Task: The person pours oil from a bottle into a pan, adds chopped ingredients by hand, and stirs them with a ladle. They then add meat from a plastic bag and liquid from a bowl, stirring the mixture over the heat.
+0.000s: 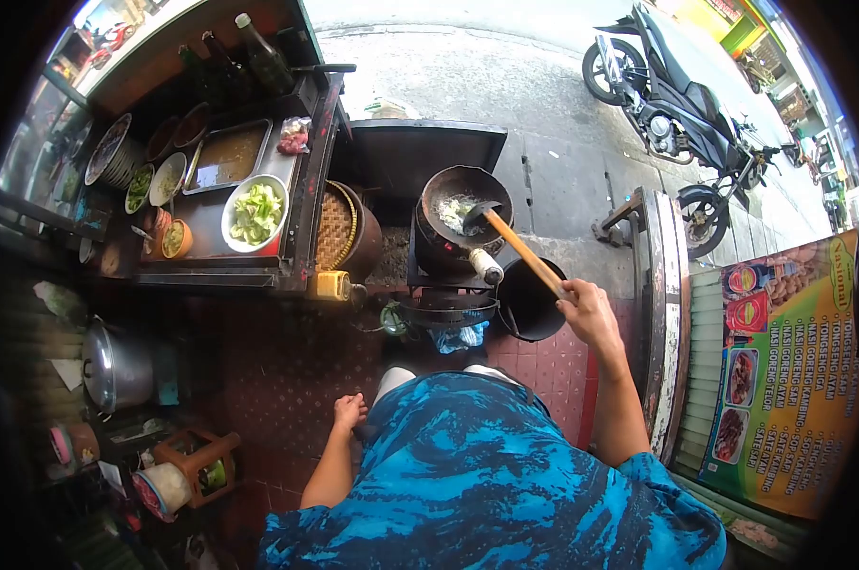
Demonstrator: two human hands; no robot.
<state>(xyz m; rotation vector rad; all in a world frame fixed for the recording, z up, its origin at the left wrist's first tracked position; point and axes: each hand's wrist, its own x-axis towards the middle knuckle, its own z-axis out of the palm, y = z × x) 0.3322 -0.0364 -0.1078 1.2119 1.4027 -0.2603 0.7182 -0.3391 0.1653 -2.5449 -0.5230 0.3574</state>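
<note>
My right hand (pixel 591 313) is wrapped round the end of the long wooden handle of a wok spatula (pixel 524 252). Its dark metal head rests inside a round wok (pixel 437 226), touching pale, whitish food (pixel 452 211) in the bottom. The wok sits over a stove, with a faint red glow under its rim. Beside my waist, my left hand (pixel 350 410) hangs low with the fingers curled in, and nothing shows in it. A pale-wrapped wok handle (pixel 486 266) points toward me from the wok's near side.
Left of the wok stands a cart counter holding a white bowl of cut greens (pixel 255 213), a metal tray (pixel 228 156), small bowls and bottles (pixel 263 55). A black bucket (pixel 532 302) is right of the stove. A bench (pixel 659 294), a menu banner (pixel 785 375) and a motorcycle (pixel 681 119) lie further right.
</note>
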